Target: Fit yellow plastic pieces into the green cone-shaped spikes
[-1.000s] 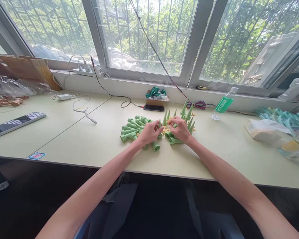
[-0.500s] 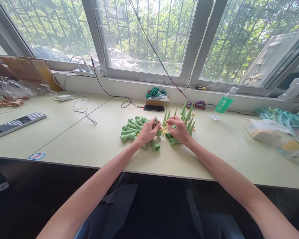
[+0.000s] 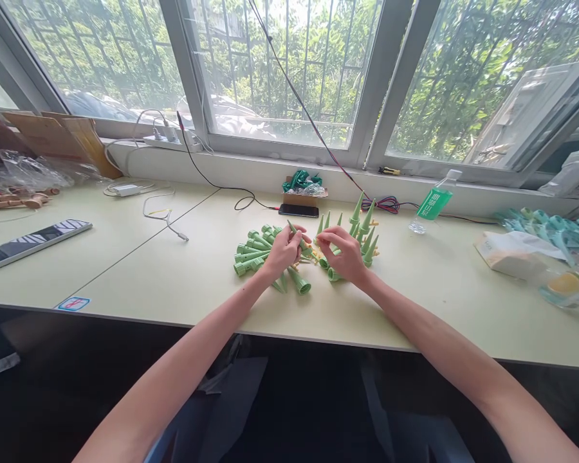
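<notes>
Left hand (image 3: 282, 251): fingers curled closed around one green cone (image 3: 292, 227), tip poking up past the fingers, tilted. Its lower part is mostly hidden by the hand. Right hand (image 3: 343, 252): just beside, thumb and index drawn near each other; too small to tell whether they meet or pinch a tiny piece.

Both hands are above the desk (image 3: 212, 276), between a pile of lying green cones (image 3: 251, 252) on the left and a group of upright green cones (image 3: 366, 222) on the right. Small yellow pieces (image 3: 307, 251) sit between and under the hands, partly hidden.

Risks, judged from layout: the held cone is tapered and looks smooth, so a loose grip near the tip could let it slip or twist. Upright cones are close to the right hand; a knuckle brush could topple several. The lying cones look round, so a bump from the left wrist could set them rolling, most likely the loose front cone (image 3: 300, 281), nearest the desk edge. Yellow pieces are small, easy to fumble or lose under the cones. Black phone (image 3: 298, 210) is well clear behind.
</notes>
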### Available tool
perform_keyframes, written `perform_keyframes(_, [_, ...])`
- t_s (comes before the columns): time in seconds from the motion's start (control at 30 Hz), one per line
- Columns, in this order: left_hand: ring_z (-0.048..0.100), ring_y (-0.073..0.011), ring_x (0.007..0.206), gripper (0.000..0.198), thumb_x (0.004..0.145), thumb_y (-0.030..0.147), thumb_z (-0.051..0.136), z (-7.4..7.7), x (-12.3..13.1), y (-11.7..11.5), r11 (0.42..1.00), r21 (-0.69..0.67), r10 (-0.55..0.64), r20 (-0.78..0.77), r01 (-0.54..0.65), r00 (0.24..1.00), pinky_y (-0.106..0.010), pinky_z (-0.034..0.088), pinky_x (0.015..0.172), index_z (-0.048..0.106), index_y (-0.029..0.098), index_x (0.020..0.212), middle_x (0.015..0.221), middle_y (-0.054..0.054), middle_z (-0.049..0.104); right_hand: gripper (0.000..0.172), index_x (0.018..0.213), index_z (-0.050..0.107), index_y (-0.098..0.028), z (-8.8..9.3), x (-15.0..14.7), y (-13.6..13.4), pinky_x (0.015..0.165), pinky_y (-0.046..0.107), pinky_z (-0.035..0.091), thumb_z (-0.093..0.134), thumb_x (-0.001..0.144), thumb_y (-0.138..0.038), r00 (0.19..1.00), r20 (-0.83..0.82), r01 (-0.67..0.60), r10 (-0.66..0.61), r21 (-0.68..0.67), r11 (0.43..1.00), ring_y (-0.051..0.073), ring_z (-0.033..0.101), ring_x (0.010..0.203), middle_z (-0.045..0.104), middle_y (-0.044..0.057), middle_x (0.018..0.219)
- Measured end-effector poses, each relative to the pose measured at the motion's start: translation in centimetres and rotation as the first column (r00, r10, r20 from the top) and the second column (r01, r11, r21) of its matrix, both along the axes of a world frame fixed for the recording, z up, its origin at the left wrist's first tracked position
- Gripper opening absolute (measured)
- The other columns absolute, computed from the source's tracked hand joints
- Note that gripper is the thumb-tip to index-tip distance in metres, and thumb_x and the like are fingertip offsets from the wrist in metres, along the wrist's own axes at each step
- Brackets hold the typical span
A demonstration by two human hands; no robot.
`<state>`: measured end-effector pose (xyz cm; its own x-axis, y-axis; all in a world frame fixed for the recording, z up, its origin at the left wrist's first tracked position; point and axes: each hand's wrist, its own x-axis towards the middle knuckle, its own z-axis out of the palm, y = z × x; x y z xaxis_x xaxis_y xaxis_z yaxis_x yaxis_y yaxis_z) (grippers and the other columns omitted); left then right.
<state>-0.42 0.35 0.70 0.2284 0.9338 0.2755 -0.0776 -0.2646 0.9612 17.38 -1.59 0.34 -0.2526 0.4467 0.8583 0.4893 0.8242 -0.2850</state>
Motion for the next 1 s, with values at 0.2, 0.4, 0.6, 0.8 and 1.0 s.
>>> perform_keyframes(0.2, [0.041, -0.0042, 0.047, 0.021, 0.092, 0.033, 0.056, 0.05, 0.01, 0.06, 0.998, -0.031, -0.047, 0.068, 0.049, 0.997, -0.017, 0.034, 0.037, 0.052, 0.017, 0.104, 0.093, -0.005, 0.065, 0.015, 0.096, 0.066, -0.023, -0.05, -0.47, -0.43, 0.073, 0.031, 0.054, 0.052, 0.097, -0.025, 1.0, 0.013, -0.01, 0.01, -0.026, 1.0, 0.015, 0.061, 0.078, 0.065, 0.007, 0.094])
perform_keyframes(0.4, [0.039, -0.0041, 0.047, 0.022, 0.09, 0.034, 0.057, 0.27, 0.02, -0.06, 0.996, -0.054, -0.063, 0.092, 0.068, 0.994, -0.018, 0.034, 0.038, 0.052, 0.018, 0.104, 0.093, -0.005, 0.065, 0.015, 0.097, 0.066, -0.023, -0.04, -0.56, -0.48, 0.075, 0.032, 0.054, 0.051, 0.098, -0.025, 1.0, 0.003, -0.029, 0.029, -0.002, 1.0, 0.016, 0.063, 0.083, 0.065, 0.007, 0.095])
perform_keyframes(0.6, [0.039, -0.0036, 0.045, 0.027, 0.088, 0.039, 0.06, 0.16, -0.05, -0.06, 0.995, -0.061, -0.076, 0.103, 0.083, 0.992, -0.018, 0.031, 0.038, 0.052, 0.019, 0.103, 0.09, -0.004, 0.064, 0.017, 0.097, 0.067, -0.024, 0.02, -0.61, -0.58, 0.077, 0.033, 0.055, 0.05, 0.098, -0.027, 1.0, -0.004, -0.002, 0.002, -0.012, 1.0, 0.017, 0.063, 0.087, 0.065, 0.007, 0.096])
perform_keyframes(0.8, [0.037, -0.0034, 0.042, 0.026, 0.088, 0.04, 0.061, 0.28, 0.0, -0.2, 0.996, -0.051, -0.07, 0.094, 0.075, 0.993, -0.019, 0.03, 0.037, 0.053, 0.018, 0.1, 0.079, 0.0, 0.06, 0.016, 0.097, 0.066, -0.024, 0.01, -0.6, -0.64, 0.076, 0.033, 0.055, 0.051, 0.098, -0.026, 0.999, -0.031, 0.017, -0.017, 0.025, 1.0, 0.017, 0.064, 0.086, 0.065, 0.007, 0.096])
perform_keyframes(1.0, [0.034, -0.0043, 0.04, 0.03, 0.087, 0.046, 0.063, 0.57, -0.06, -0.55, 0.994, -0.06, -0.088, 0.056, 0.092, 0.994, -0.019, 0.028, 0.037, 0.052, 0.02, 0.094, 0.062, 0.005, 0.047, 0.017, 0.099, 0.066, -0.024, -0.14, -0.49, -0.51, 0.076, 0.033, 0.054, 0.05, 0.099, -0.028, 0.999, -0.024, 0.032, -0.032, -0.01, 0.999, 0.017, 0.063, 0.087, 0.064, 0.008, 0.098])
